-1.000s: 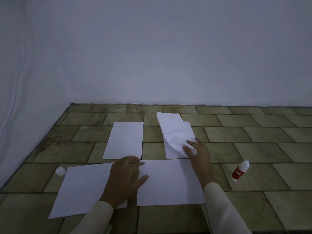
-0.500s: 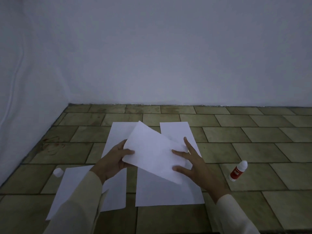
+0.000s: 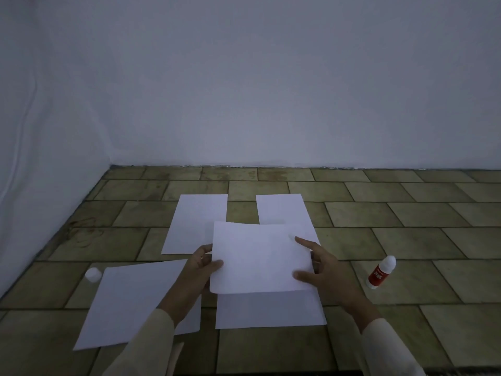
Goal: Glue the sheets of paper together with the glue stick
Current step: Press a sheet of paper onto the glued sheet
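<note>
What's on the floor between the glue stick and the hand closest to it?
Nothing. In the head view, only bare floor tiles lie between the glue stick and the right hand, which holds a sheet of paper.

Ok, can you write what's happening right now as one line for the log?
step: placing sheet | left hand: holds held sheet | right hand: holds it too | glue stick: on floor, untouched

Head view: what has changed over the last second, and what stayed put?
The right hand peeled the top sheet off the far right sheet; the left hand left the near sheets and took its left edge. Both hands now hold it level over the near right sheet. The glue stick, its cap and the other sheets stayed put.
</note>
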